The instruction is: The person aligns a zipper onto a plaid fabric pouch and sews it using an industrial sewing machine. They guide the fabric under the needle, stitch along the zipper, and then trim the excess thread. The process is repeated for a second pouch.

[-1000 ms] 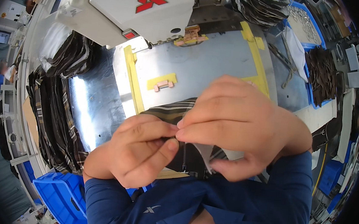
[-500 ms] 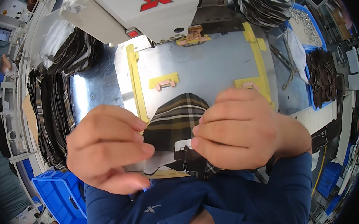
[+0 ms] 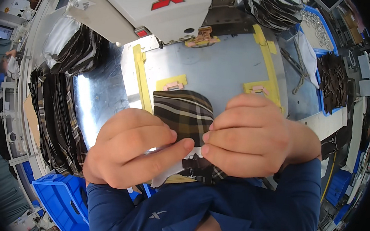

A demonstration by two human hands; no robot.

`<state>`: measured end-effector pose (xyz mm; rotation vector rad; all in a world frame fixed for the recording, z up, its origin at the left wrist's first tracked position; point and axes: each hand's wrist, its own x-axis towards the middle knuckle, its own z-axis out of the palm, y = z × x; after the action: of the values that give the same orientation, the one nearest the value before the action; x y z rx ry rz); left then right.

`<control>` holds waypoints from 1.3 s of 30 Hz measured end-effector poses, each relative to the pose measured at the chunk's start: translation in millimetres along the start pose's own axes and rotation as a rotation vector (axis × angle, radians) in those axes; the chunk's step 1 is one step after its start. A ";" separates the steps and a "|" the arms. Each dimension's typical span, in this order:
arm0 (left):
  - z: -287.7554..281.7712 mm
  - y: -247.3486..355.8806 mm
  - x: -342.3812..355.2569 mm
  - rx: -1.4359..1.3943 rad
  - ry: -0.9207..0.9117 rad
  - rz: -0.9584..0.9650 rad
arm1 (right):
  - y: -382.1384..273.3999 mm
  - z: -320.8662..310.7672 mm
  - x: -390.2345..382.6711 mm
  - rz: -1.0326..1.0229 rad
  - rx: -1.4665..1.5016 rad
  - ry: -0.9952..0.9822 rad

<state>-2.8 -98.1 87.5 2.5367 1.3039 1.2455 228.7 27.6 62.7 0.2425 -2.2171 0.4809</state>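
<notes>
- Right hand (image 3: 253, 137): fingertips bent against the right edge of the plaid fabric piece (image 3: 183, 113). The thumb was hidden; whether the grip was clamped could not be told.
- Left hand (image 3: 131, 148): grip partly open, with a gap between thumb and forefinger. The fingertips overlapped the fabric's lower left; contact could not be told.
- Plaid fabric piece: located between the hands, over the near part of the metal plate (image 3: 224, 66).
- Pink brackets (image 3: 174, 86) (image 3: 257, 90): positioned on yellow tape, left and right, just beyond the fabric.
- Desk (image 3: 109, 78): metal surface, left of the plate. Dark plaid pieces (image 3: 53, 113) were stacked at its left side.
- White machine head (image 3: 128, 11): situated beyond the plate, toward the left.
- Silver metal parts (image 3: 314, 30): contained in a blue tray (image 3: 319, 51), far right.
</notes>
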 end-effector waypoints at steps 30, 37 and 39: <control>27.8 -31.2 -4.8 -0.600 -0.015 0.048 | -1.7 -3.8 -0.3 0.019 -0.031 0.059; 43.4 -30.3 -20.4 -0.435 0.048 0.137 | -2.2 -1.6 -1.2 0.021 0.000 0.066; 49.3 -30.9 -19.2 -0.440 0.119 0.182 | -1.4 0.6 -1.9 0.030 0.020 0.072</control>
<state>2.9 -76.0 30.6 2.3277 0.7156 1.5349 229.9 26.1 61.3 0.1996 -2.1491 0.5201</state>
